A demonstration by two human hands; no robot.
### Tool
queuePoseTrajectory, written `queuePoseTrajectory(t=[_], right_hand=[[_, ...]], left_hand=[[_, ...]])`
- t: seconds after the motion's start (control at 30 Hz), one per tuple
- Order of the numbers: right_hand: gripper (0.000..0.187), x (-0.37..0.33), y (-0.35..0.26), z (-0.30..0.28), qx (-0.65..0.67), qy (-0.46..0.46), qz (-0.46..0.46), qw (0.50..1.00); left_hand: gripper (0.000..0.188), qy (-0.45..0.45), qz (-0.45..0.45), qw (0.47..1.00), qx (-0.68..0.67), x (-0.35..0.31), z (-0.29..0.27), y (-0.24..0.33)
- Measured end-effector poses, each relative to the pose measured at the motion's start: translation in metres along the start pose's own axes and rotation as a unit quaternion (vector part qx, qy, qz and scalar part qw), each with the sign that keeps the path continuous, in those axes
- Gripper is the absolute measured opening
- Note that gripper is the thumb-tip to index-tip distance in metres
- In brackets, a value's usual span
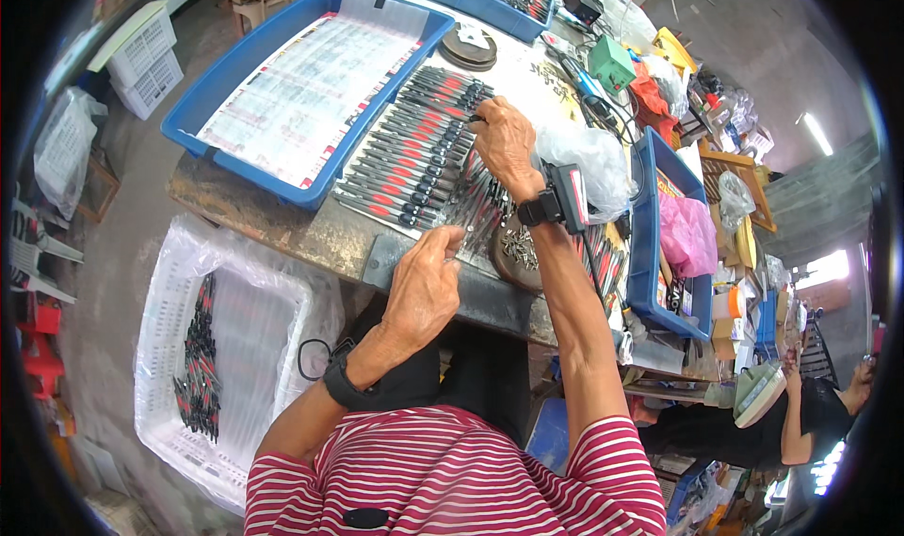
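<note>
The left hand [424, 282] curls at the worktop's [273, 209] edge; its hidden palm leaves its grip impossible to tell. Left, a plastic-lined white crate [155, 348] holds slim dark pieces [200, 376]. Beyond, the right hand [507, 145] bends at the rows of black-and-red pens [403, 171], fingertips obscured, closure uncertain. A blue tray [259, 180] contains printed sheets [320, 94].

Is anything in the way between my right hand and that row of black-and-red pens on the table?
Nothing visible: your right hand is at the right-hand edge of the row of pens. The round dish of small metal parts sits nearer your body, not between them.
</note>
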State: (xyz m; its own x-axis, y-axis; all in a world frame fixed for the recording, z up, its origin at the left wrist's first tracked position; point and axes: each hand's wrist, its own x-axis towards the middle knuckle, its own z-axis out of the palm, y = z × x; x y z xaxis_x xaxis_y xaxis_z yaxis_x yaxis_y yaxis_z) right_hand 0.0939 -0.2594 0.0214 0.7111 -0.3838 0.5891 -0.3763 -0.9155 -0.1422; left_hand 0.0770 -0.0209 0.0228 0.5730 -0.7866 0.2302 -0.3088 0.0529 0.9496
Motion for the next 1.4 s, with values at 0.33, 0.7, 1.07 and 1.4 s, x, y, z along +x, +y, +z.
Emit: queuePoseTrajectory(t=[0.33,0.7,1.07,1.4], right_hand=[[0.012,0.010,0.007,0.036,-0.029,-0.043,-0.024,0.998],[0.016,0.009,0.010,0.040,-0.012,-0.044,0.021,0.999],[0.011,-0.036,0.001,-0.037,0.008,-0.038,0.058,0.998],[0.003,-0.131,-0.007,-0.112,0.096,-0.006,0.110,0.989]], left_hand=[[0.027,-0.019,-0.069,0.997,-0.014,0.003,-0.010,-0.004],[0.023,-0.039,-0.074,0.996,0.004,0.006,-0.009,-0.010],[0.019,-0.003,-0.061,0.998,0.028,0.017,0.001,-0.009],[0.023,-0.034,-0.011,0.987,0.155,0.048,0.015,0.013]])
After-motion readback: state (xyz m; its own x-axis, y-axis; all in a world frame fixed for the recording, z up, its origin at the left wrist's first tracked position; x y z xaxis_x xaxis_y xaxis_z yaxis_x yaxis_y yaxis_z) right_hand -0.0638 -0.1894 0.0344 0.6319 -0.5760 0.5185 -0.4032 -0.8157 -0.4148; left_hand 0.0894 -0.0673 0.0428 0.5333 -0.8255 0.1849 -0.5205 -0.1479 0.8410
